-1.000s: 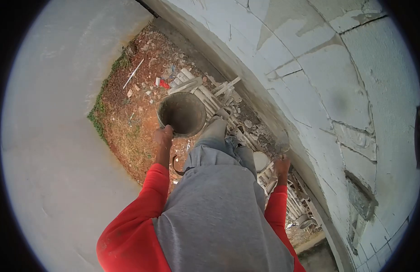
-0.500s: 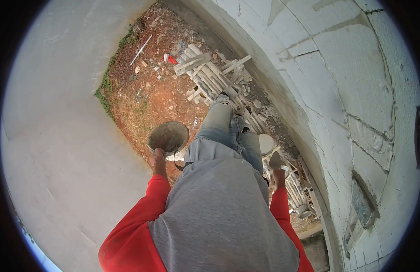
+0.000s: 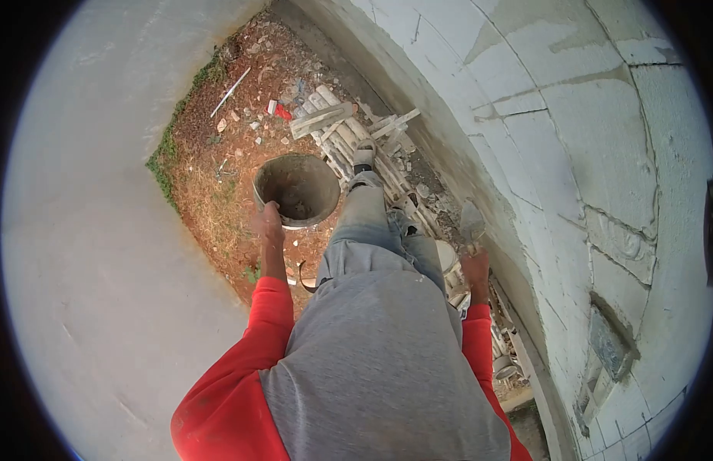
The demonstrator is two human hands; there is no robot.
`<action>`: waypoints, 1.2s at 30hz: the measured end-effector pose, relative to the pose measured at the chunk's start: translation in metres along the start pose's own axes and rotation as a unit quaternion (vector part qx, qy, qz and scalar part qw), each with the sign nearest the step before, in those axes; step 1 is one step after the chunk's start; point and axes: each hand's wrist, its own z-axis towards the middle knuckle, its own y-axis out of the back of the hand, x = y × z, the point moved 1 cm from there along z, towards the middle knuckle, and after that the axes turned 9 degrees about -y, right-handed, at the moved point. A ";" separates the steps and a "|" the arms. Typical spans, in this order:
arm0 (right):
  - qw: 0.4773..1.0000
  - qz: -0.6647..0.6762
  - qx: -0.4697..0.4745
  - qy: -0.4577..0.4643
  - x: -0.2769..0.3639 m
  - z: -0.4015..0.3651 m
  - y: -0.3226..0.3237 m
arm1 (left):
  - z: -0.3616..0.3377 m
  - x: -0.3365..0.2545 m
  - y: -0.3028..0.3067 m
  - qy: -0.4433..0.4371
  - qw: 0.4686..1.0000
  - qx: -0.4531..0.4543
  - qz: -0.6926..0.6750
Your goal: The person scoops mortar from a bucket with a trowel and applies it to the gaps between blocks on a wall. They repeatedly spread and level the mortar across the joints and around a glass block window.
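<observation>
Since both arms came fwd a moment ago, the L hand (image 3: 269,220) keeps its fingers closed on the rim of a round, stained grey bucket (image 3: 319,188), above reddish soil (image 3: 195,219); the R hand (image 3: 475,270) grips a grey, pointed trowel (image 3: 472,220), now nearer the white block wall (image 3: 602,131), so both tools seem ready.

To us the bucket (image 3: 322,184) is dull grey-brown inside, the trowel (image 3: 472,220) pale grey. Our shirt (image 3: 387,369) is grey on the body, with bright red sleeves (image 3: 229,384); our jeans (image 3: 366,215) are faded blue. We find the soil (image 3: 252,180) rusty orange-brown, the plants (image 3: 164,165) green, one stick (image 3: 231,94) white and one scrap (image 3: 282,112) red. The wall (image 3: 602,146) is whitish, patterned with grey seams (image 3: 512,37), and the poles (image 3: 345,142) are dusty off-white.
</observation>
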 end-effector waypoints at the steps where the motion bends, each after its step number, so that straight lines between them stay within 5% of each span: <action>1: 0.996 -0.052 -0.020 0.069 0.031 -0.011 -0.005 | -0.022 -0.059 -0.003 -0.041 0.998 0.002 0.042; 4: 0.965 -0.065 -0.039 0.249 0.149 -0.049 -0.016 | -0.022 -0.136 -0.018 -0.111 0.990 0.055 -0.068; 6: 0.941 -0.194 0.018 0.277 0.244 -0.088 -0.011 | -0.012 -0.169 -0.025 -0.168 0.968 0.105 -0.155; 8: 0.864 -0.335 0.026 0.376 0.319 -0.102 -0.012 | -0.015 -0.217 -0.026 -0.207 0.957 0.140 -0.144; 13: 0.781 -0.246 -0.124 0.561 0.443 -0.103 -0.027 | -0.051 -0.322 -0.012 -0.277 0.905 0.268 -0.181; 17: 0.698 -0.332 -0.186 0.606 0.441 -0.123 -0.044 | -0.047 -0.363 -0.010 -0.308 0.875 0.309 -0.210; 20: 0.740 -0.438 -0.063 0.506 0.468 -0.140 -0.008 | -0.039 -0.368 -0.021 -0.330 0.866 0.315 -0.207; 23: 0.765 -0.355 -0.195 0.501 0.500 -0.138 0.002 | -0.043 -0.380 -0.027 -0.383 0.851 0.318 -0.169; 26: 0.697 -0.405 -0.122 0.579 0.464 -0.109 -0.039 | -0.055 -0.385 -0.028 -0.396 0.852 0.324 -0.116; 29: 0.739 -0.403 -0.090 0.532 0.482 -0.128 -0.008 | -0.054 -0.388 -0.034 -0.378 0.865 0.296 -0.147; 32: 0.794 -0.349 -0.156 0.472 0.495 -0.106 -0.012 | -0.059 -0.385 -0.037 -0.400 0.862 0.278 -0.142; 36: 0.772 -0.376 -0.025 0.513 0.485 -0.097 -0.028 | -0.050 -0.385 -0.047 -0.364 0.879 0.250 -0.181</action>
